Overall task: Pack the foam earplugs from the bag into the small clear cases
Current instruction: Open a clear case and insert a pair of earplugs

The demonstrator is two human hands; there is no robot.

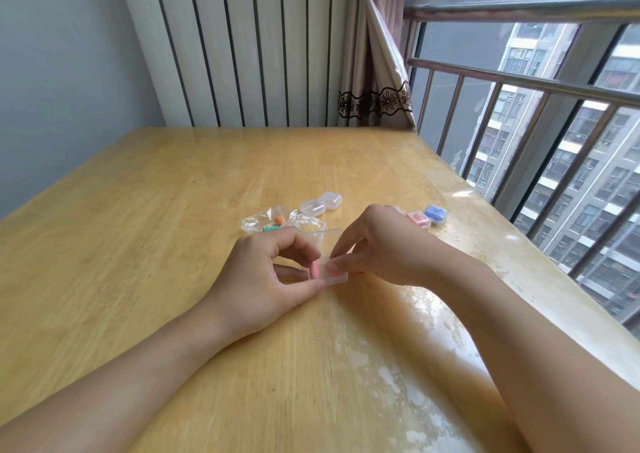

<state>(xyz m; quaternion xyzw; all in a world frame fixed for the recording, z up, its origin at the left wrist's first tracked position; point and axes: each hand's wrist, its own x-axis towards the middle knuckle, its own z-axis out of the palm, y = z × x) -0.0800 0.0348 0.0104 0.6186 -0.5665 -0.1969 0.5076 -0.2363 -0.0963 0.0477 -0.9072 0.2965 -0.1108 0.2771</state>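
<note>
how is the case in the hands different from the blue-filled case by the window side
The case in the hands is open with its lid raised; the blue-filled case is shut. The held one shows pink earplugs, the other blue ones. One is gripped by both hands, one rests on the table untouched. Both are small clear plastic.

Both hands meet at mid-table over an open clear case (327, 262), the left hand (266, 276) and right hand (381, 245) closing off the space between them. Just beyond the left hand's fingers lies a crumpled bag (273, 222); past it sit two empty cases (320, 204). Filled cases (427, 216) crowd the far side of the right hand. The wooden table (138, 227) lies bare to the left of the left hand and nearer the person.
</note>
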